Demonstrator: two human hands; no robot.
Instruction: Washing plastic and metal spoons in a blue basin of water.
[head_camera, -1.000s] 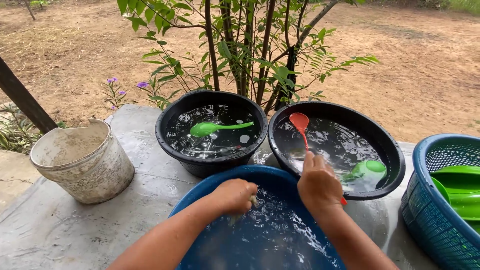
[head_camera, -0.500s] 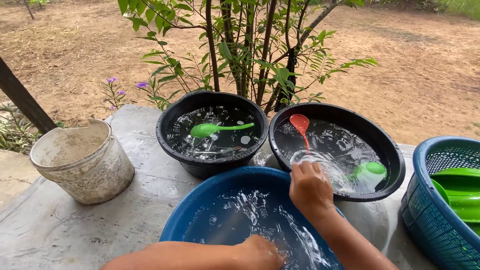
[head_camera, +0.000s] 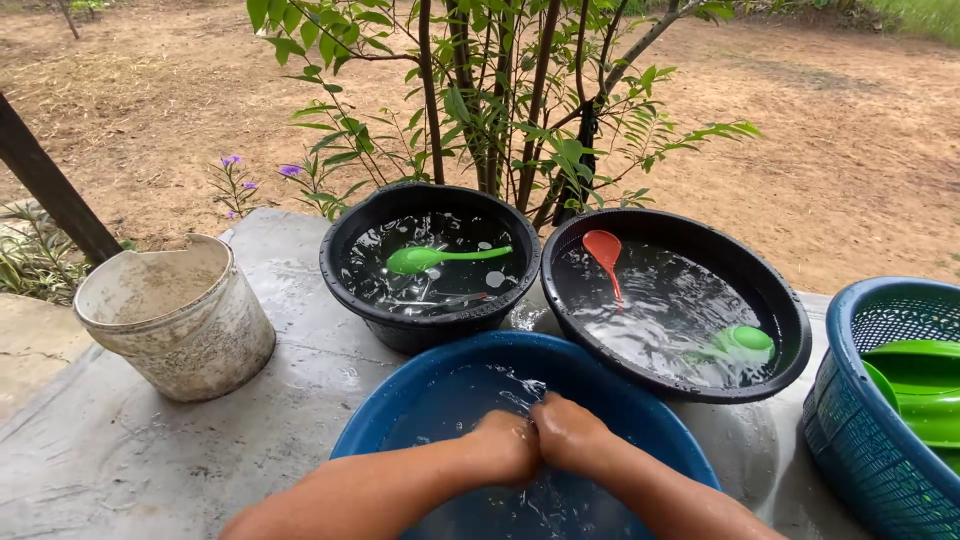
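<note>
Both hands are down in the blue basin (head_camera: 400, 420) at the near edge of the bench (head_camera: 150, 450). Left hand (head_camera: 503, 447) and right hand (head_camera: 566, 432) are curled and pressed knuckle to knuckle at the waterline; can't tell what they have hold of, if anything, since the water hides the fingers.

Judgement: you're scrubbing something small under water. Keep it submerged over the middle of the basin, work with short strokes, and keep your wrists low so the water doesn't slop over the rim onto the bench.

Versus half a second ago: your right hand has come off the rim of the right black basin (head_camera: 780, 300) and joined the left one. The red spoon (head_camera: 604, 250) now lies free in that basin, beside the green ladle (head_camera: 740, 340). The green spoon (head_camera: 440, 257) in the left black basin (head_camera: 345, 230) is unmoved.
</note>
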